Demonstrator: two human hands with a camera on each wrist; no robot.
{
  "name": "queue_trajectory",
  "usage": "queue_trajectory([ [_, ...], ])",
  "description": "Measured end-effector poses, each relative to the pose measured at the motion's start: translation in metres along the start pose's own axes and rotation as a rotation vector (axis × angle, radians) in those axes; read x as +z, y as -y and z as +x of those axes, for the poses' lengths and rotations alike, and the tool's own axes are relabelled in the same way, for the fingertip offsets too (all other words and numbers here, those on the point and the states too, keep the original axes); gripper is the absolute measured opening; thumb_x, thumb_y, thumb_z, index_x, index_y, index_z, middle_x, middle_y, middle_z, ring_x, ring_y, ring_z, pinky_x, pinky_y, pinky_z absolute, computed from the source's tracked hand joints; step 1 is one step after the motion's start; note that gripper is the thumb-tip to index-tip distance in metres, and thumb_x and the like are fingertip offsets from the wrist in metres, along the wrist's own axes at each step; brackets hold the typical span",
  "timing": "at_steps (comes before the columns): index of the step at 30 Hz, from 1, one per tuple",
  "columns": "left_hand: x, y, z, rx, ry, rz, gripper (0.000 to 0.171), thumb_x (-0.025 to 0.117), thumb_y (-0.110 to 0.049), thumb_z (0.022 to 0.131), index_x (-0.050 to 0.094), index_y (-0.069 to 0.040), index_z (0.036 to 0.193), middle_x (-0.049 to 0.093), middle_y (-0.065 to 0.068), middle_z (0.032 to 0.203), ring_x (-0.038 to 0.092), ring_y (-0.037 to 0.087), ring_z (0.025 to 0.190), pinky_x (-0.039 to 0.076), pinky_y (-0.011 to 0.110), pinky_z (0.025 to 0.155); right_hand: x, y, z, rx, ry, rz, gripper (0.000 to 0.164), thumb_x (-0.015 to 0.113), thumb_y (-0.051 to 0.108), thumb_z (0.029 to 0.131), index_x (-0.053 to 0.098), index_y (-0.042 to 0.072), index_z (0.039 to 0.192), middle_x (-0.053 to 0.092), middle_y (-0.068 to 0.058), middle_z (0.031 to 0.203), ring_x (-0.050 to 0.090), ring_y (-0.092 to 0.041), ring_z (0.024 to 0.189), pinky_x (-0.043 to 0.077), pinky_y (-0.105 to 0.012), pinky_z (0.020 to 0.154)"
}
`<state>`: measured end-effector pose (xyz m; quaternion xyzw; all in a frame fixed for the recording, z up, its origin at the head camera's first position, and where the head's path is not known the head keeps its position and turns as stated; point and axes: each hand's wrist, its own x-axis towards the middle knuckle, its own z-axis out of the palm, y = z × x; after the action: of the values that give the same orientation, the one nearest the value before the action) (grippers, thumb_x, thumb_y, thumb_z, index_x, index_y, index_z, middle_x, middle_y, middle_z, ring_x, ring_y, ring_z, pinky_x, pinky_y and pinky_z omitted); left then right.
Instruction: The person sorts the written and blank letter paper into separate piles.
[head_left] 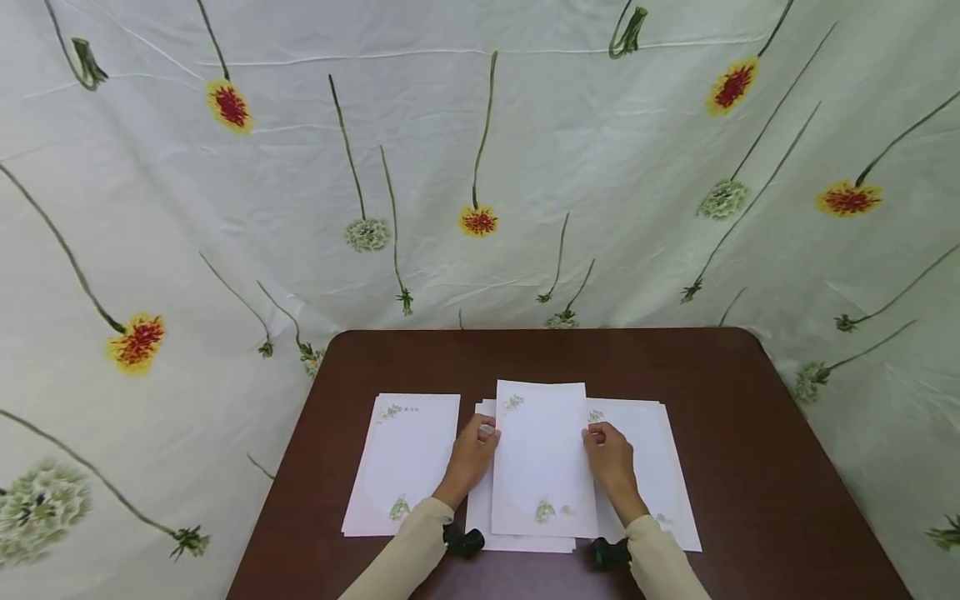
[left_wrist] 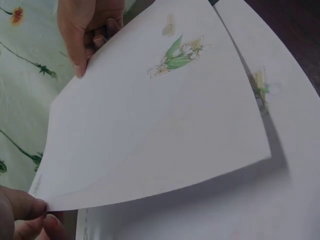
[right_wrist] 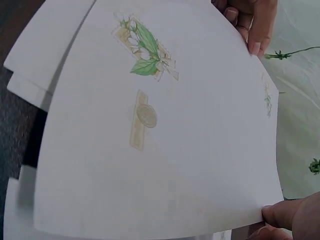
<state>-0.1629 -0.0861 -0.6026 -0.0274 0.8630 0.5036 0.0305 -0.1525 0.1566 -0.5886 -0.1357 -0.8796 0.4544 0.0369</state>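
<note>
A white sheet of paper (head_left: pixel 542 467) with printed green flowers is held up over other sheets at the middle of the table. My left hand (head_left: pixel 472 454) pinches its left edge between thumb and fingers. On the opposite edge, my right hand (head_left: pixel 611 458) pinches it the same way. Seen from the left wrist, the sheet (left_wrist: pixel 150 120) bows slightly, its lower edge lifted off the paper below. From the right wrist, a flower print and a tan seal show on the sheet (right_wrist: pixel 200 125), with the right thumb (right_wrist: pixel 285 214) on its edge.
Left of the held sheet lies a stack of printed paper (head_left: pixel 397 467); another stack (head_left: pixel 660 475) lies to the right. Beneath the sheet are more papers (head_left: pixel 525 544). The brown table (head_left: pixel 765 500) backs onto a flower-patterned cloth (head_left: pixel 600 167).
</note>
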Motion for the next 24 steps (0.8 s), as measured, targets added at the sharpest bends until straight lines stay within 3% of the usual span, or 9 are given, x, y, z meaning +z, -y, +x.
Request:
queue_trajectory([
  [2, 0.003, -0.005, 0.0, -0.002, 0.024, 0.002, 0.026, 0.063, -0.016, 0.1, 0.064, -0.005, 0.123, 0.074, 0.015, 0.1, 0.07, 0.026, 0.088, 0.055, 0.04, 0.075, -0.008, -0.001, 0.002, 0.002, -0.011, -0.006, 0.027, 0.062, 0.013, 0.101, 0.071, -0.008, 0.114, 0.074, -0.023, 0.097, 0.07, -0.036, 0.088, 0.055, -0.041, 0.072],
  [10, 0.016, -0.028, -0.004, 0.023, 0.148, -0.064, 0.031, 0.058, -0.018, 0.103, 0.063, -0.005, 0.131, 0.076, 0.019, 0.117, 0.07, 0.017, 0.071, 0.052, 0.034, 0.068, -0.038, -0.014, 0.011, 0.022, -0.041, -0.053, 0.031, 0.059, 0.017, 0.103, 0.07, -0.008, 0.118, 0.074, -0.025, 0.102, 0.07, -0.037, 0.089, 0.053, -0.036, 0.068],
  [24, 0.059, -0.051, -0.012, 0.099, 0.357, -0.097, 0.046, 0.054, -0.021, 0.103, 0.061, -0.003, 0.144, 0.072, 0.014, 0.121, 0.073, 0.019, 0.078, 0.055, 0.029, 0.072, -0.081, -0.044, 0.013, 0.045, -0.09, -0.098, 0.033, 0.057, 0.017, 0.104, 0.065, -0.009, 0.121, 0.07, -0.032, 0.107, 0.068, -0.047, 0.096, 0.054, -0.05, 0.076],
])
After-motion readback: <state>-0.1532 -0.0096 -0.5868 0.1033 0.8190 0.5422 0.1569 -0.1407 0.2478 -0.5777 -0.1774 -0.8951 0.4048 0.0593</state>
